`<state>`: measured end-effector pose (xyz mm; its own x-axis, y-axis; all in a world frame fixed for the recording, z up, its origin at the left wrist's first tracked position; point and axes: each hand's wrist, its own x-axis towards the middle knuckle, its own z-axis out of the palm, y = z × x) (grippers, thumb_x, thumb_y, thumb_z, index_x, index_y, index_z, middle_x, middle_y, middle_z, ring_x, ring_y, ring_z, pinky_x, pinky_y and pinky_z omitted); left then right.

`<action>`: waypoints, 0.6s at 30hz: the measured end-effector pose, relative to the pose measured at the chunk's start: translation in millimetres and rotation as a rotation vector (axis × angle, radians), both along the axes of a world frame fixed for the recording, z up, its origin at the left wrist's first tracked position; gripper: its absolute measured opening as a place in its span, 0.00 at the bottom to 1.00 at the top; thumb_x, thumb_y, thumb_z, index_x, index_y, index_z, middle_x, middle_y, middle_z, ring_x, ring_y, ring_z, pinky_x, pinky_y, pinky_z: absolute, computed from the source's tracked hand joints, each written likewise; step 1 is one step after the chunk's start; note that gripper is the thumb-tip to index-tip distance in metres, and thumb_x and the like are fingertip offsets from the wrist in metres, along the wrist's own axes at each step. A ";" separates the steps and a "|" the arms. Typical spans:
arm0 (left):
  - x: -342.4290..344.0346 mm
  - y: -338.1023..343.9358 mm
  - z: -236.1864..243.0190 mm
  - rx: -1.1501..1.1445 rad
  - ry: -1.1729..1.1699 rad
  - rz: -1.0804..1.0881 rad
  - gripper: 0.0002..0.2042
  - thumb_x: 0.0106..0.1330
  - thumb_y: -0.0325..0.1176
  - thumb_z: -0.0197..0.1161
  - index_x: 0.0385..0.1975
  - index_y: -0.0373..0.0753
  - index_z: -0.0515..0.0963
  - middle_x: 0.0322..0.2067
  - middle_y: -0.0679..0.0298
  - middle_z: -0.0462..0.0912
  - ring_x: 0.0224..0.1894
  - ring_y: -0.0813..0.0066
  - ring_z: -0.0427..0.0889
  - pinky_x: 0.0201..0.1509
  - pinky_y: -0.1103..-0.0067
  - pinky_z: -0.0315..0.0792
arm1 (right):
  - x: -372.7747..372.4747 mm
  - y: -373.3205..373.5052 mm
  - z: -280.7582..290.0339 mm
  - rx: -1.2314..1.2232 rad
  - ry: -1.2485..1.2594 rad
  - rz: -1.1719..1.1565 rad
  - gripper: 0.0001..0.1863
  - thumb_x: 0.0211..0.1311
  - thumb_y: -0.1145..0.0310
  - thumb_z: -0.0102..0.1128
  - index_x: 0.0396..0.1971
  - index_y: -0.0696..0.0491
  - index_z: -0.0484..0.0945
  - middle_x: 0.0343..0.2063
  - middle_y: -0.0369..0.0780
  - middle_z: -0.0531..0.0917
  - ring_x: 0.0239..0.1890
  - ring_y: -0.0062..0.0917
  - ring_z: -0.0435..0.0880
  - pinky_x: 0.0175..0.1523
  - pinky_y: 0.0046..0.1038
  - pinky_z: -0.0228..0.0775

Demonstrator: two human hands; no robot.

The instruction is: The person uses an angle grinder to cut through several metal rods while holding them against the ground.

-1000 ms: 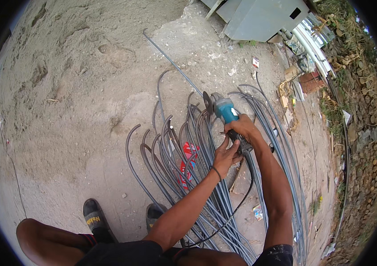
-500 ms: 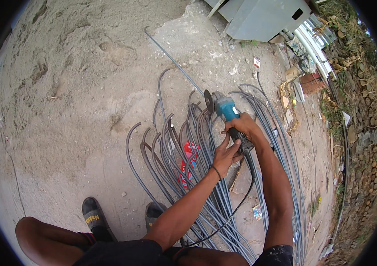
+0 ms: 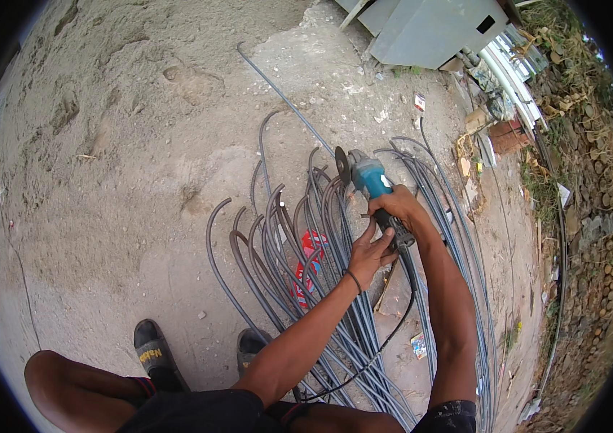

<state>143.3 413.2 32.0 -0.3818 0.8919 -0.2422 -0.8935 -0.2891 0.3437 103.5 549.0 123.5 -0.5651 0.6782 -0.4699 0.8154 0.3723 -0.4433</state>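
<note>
An angle grinder (image 3: 371, 180) with a teal body and a dark cutting disc (image 3: 342, 165) is held above a pile of steel bars. My right hand (image 3: 399, 205) wraps around its middle, behind the teal part. Closed on the rear of the black handle is my left hand (image 3: 373, 254), its fingers partly hidden beneath the tool. A black power cord (image 3: 393, 332) runs from the handle's end down toward my legs. Below, the steel bars (image 3: 364, 325) lie bunched, many with hooked ends. One long bar (image 3: 285, 97) reaches away past the disc.
Red packaging (image 3: 306, 267) lies among the bars. Sandy ground (image 3: 104, 166) spreads on the left. A grey metal box (image 3: 436, 32) stands far off, with white pipes (image 3: 512, 79) beside it. Dry leaves and rubble (image 3: 595, 216) line the right. My sandalled foot (image 3: 153, 350) rests nearby.
The view has shifted very slightly. Both hands keep their hold on the angle grinder, which stays in nearly the same place over the bars.
</note>
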 end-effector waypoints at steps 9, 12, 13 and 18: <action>-0.1 0.0 -0.3 0.001 0.000 0.004 0.41 0.70 0.42 0.63 0.76 0.53 0.43 0.52 0.64 0.79 0.49 0.68 0.83 0.57 0.69 0.76 | 0.5 4.8 -7.7 -0.012 0.023 0.007 0.21 0.33 0.69 0.71 0.30 0.67 0.81 0.26 0.46 0.83 0.25 0.32 0.82 0.31 0.31 0.73; -0.3 0.5 -0.7 0.000 0.002 0.007 0.41 0.70 0.43 0.63 0.76 0.53 0.43 0.52 0.64 0.79 0.49 0.69 0.83 0.58 0.69 0.75 | 0.1 5.8 -8.8 0.000 0.031 0.003 0.20 0.34 0.69 0.71 0.30 0.66 0.81 0.26 0.46 0.83 0.25 0.31 0.82 0.31 0.31 0.73; -0.3 0.4 -0.9 -0.001 0.003 0.002 0.41 0.70 0.43 0.63 0.76 0.54 0.43 0.52 0.64 0.79 0.49 0.69 0.83 0.58 0.68 0.75 | -0.1 5.6 -8.8 0.006 0.025 -0.008 0.20 0.34 0.70 0.71 0.30 0.66 0.81 0.26 0.46 0.83 0.25 0.31 0.82 0.31 0.31 0.73; -1.7 0.7 -0.8 -0.002 0.009 0.009 0.41 0.70 0.44 0.63 0.76 0.52 0.43 0.53 0.64 0.78 0.49 0.69 0.83 0.58 0.69 0.75 | -3.0 2.5 -5.3 -0.026 0.018 -0.015 0.20 0.34 0.69 0.71 0.30 0.66 0.81 0.26 0.46 0.83 0.24 0.31 0.82 0.30 0.31 0.73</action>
